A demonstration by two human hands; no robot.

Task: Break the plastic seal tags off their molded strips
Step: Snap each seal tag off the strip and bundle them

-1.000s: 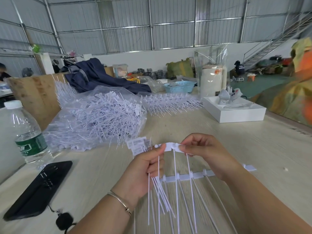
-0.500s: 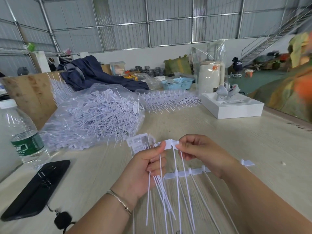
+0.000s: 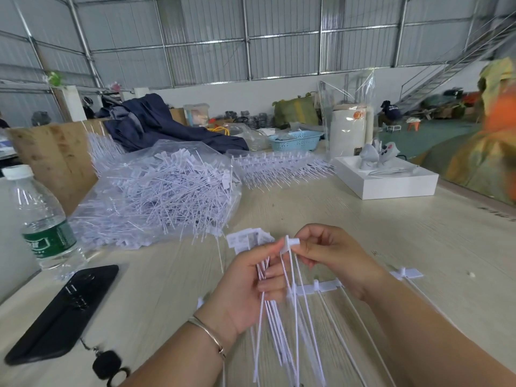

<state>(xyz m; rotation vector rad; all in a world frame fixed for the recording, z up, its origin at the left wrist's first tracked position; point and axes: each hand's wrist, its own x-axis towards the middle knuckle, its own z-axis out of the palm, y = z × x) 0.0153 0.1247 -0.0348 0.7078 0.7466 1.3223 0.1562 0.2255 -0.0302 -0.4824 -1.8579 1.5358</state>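
Observation:
My left hand grips a bunch of loose white seal tags, their flat heads fanned out above my thumb and their thin tails hanging down. My right hand pinches the short white end piece of a molded strip against my left thumb, with two tags' tails trailing from it. A longer strip with several tags attached lies flat on the table beneath my right wrist, and its far end sticks out to the right.
A clear bag heaped with loose tags lies behind my hands, and whole strips are stacked further back. A water bottle and a black phone sit left. A white box stands right. The wooden table stretches right.
The held strip piece has become shorter, now a small stub between my hands. My left hand's bunch of tags has tilted, and my hands have drawn closer together.

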